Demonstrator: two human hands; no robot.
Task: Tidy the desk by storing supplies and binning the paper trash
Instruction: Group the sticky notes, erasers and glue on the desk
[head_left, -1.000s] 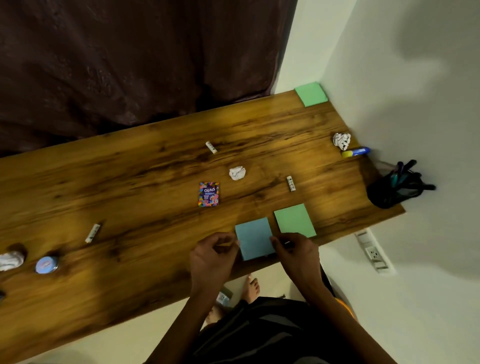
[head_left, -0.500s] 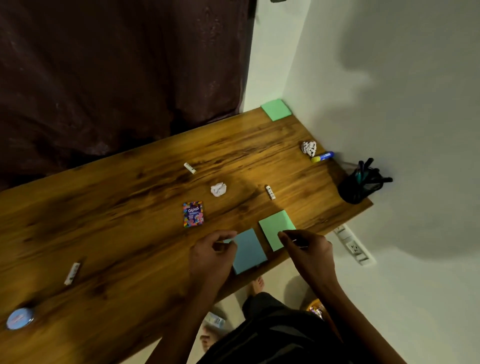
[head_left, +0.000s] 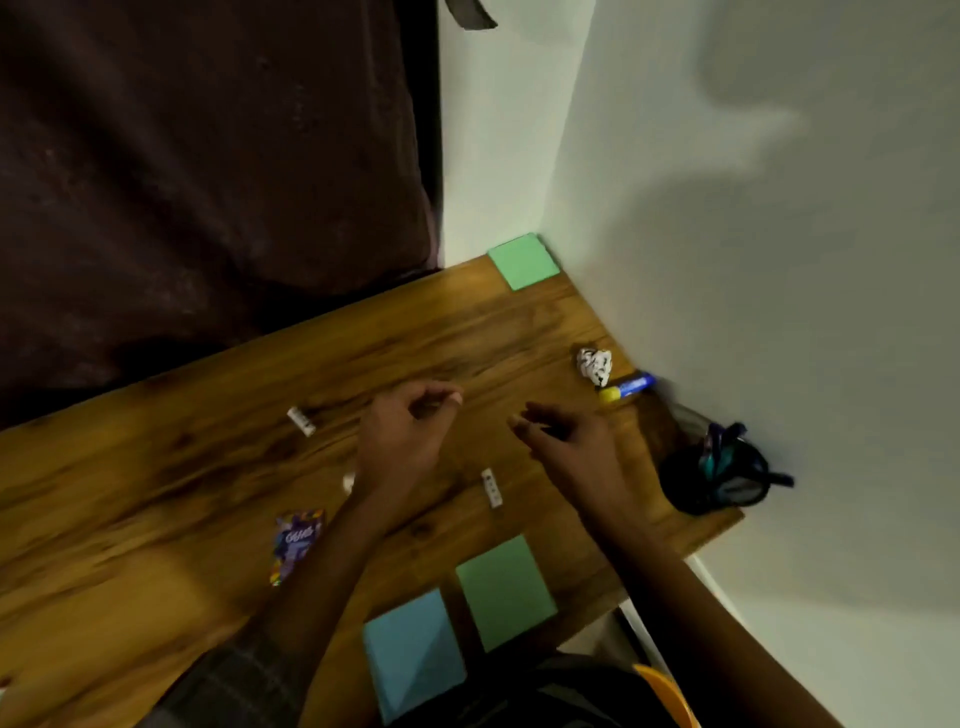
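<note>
Both hands raised empty over the surface, a reach toward the far supplies judged to be in hand.

Nearest, a blue pad (head_left: 415, 652) and a green pad (head_left: 505, 590) lie side by side at the near edge of the surface (head_left: 156, 493), untouched. For the step to be done well, one item should be chosen at a time and gripped firmly before it is lifted, paper trash being kept apart from supplies. The left hand (head_left: 402, 439) is held loosely curled with nothing in it; the right hand (head_left: 574, 449) is spread with relaxed fingers, also empty. Farther right, a crumpled paper (head_left: 594, 365) lies just beside a glue stick (head_left: 628, 387), near the pen holder (head_left: 719, 475). A second green pad (head_left: 523, 261) sits in the far corner.
</note>
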